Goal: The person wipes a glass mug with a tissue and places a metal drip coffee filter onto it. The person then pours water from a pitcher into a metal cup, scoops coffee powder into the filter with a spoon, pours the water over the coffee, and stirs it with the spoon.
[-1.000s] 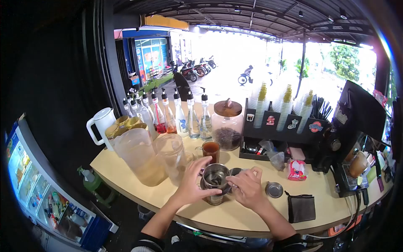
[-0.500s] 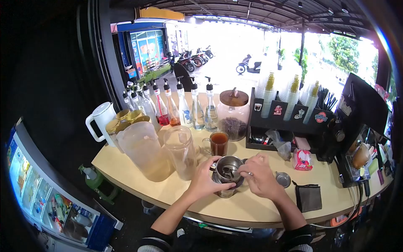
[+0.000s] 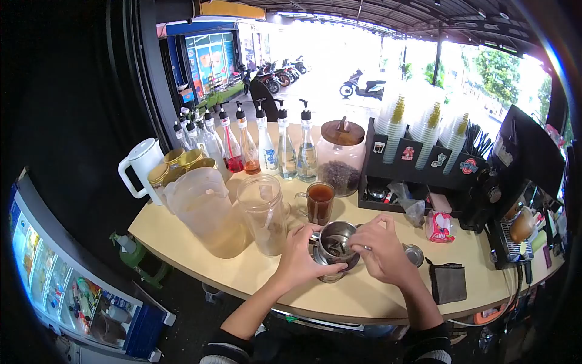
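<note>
My left hand (image 3: 301, 257) is wrapped round the side of a steel cup (image 3: 337, 232), thumb along its near edge. The cup tilts toward me over a wider metal rim, with a small container (image 3: 331, 278) partly visible below. Dark bits and reflections show inside the cup. At its right edge my right hand (image 3: 383, 253) pinches a thin metal utensil, whose rounded end pokes out between the fingers; its other end is hidden. Just beyond stands a glass mug of brown drink (image 3: 320, 204). A clear plastic pitcher (image 3: 262, 212) is left of my left hand.
A large cloudy jug (image 3: 203, 209), a white pitcher (image 3: 140, 170) and several pump bottles (image 3: 286, 148) line the left and back. A lidded glass jar (image 3: 341, 155) and a black cup rack (image 3: 394, 164) stand behind. Right lie a metal lid (image 3: 413, 255) and dark cloth (image 3: 447, 283).
The view has shifted slightly. Both hands stay at the steel cup, and the right fingers have changed angle a little around the utensil.
</note>
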{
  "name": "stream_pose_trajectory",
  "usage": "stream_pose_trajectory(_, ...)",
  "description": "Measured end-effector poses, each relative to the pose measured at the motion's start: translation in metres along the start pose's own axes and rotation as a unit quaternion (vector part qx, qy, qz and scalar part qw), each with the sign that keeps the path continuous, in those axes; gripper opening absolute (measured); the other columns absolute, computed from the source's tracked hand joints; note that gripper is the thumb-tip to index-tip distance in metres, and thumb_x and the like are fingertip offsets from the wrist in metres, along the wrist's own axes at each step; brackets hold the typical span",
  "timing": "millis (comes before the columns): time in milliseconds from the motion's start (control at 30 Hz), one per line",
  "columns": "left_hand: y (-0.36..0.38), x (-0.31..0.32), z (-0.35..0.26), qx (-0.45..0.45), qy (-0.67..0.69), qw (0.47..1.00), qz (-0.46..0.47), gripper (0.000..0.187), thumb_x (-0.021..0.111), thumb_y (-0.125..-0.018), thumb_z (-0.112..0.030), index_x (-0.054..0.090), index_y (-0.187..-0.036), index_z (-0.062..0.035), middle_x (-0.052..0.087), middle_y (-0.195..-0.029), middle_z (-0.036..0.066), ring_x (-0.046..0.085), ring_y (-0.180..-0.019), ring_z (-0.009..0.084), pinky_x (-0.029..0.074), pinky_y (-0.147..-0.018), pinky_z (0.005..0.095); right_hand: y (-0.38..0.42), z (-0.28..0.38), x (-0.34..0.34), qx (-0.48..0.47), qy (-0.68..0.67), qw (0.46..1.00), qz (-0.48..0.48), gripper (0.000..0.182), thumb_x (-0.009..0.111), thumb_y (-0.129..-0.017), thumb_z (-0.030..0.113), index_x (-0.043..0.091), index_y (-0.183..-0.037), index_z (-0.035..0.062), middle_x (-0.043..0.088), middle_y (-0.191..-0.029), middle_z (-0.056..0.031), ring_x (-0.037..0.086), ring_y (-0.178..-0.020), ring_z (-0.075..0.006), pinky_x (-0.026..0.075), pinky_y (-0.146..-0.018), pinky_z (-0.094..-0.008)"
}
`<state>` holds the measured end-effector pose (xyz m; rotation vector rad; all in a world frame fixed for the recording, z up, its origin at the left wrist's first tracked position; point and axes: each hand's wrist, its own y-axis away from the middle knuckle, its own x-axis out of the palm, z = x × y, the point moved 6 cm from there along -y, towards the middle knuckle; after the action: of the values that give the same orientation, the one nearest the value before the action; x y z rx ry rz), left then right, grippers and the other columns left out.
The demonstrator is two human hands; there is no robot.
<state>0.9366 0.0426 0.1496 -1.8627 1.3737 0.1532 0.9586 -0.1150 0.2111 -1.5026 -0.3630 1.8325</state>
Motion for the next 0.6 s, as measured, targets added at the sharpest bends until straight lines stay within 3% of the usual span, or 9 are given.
stream_pose_trajectory(200, -0.001, 0.0, 0.001, -0.003, 0.002, 1.0, 0.011, 0.075, 0.086, -0.05, -0.043, 0.052, -0.104, -0.0033, 0.059, -0.098, 0.013, 0.054, -0.098, 0.0321, 0.039, -0.092, 0.0428, -0.003, 0.011, -0.012, -0.023, 0.111, 0.992, -0.06, 0.028, 0.066, -0.067, 0.004, 0.061, -0.093, 0.0111, 0.059, -0.08, -0.003, 0.057, -0.084, -0.0204, 0.033, -0.087, -0.0416)
stream_pose_trajectory(300, -0.002, -0.002, 0.0, 0.017, 0.003, 1.0, 0.008, 0.074, 0.086, -0.05, -0.043, 0.053, -0.103, -0.0034, 0.059, -0.097, 0.013, 0.054, -0.097, 0.0324, 0.039, -0.092, 0.0431, -0.001, 0.019, 0.0, -0.053, 0.065, 0.996, -0.011, 0.03, 0.067, -0.065, 0.004, 0.061, -0.094, 0.0112, 0.059, -0.079, -0.0025, 0.057, -0.085, -0.0199, 0.034, -0.087, -0.0417)
stream_pose_trajectory(433, -0.002, -0.001, -0.002, 0.01, 0.016, 1.0, 0.024, 0.075, 0.086, -0.05, -0.044, 0.052, -0.103, -0.0033, 0.059, -0.097, 0.012, 0.054, -0.095, 0.0323, 0.038, -0.092, 0.0431, 0.001, 0.011, -0.016, -0.009, 0.074, 0.995, -0.07, 0.026, 0.067, -0.067, 0.003, 0.063, -0.092, 0.0104, 0.06, -0.079, -0.0026, 0.057, -0.086, -0.0195, 0.034, -0.089, -0.0431)
stream_pose_trajectory(533, -0.001, 0.0, 0.001, 0.014, 0.004, 1.0, 0.017, 0.075, 0.086, -0.05, -0.044, 0.052, -0.103, -0.0031, 0.059, -0.097, 0.012, 0.054, -0.095, 0.032, 0.037, -0.093, 0.0429, 0.006, 0.008, 0.002, -0.019, 0.022, 0.999, -0.023, 0.024, 0.067, -0.068, 0.003, 0.064, -0.091, 0.0108, 0.061, -0.08, -0.0026, 0.057, -0.086, -0.0201, 0.034, -0.09, -0.0431)
stream_pose_trajectory(600, 0.0, 0.002, 0.003, 0.01, 0.003, 1.0, 0.021, 0.075, 0.086, -0.05, -0.044, 0.052, -0.103, -0.003, 0.059, -0.097, 0.012, 0.054, -0.095, 0.0318, 0.037, -0.093, 0.0428, 0.009, 0.008, -0.003, -0.011, 0.037, 0.998, -0.043, 0.024, 0.066, -0.069, 0.003, 0.064, -0.092, 0.0109, 0.061, -0.081, -0.0028, 0.058, -0.085, -0.0202, 0.034, -0.091, -0.0428)
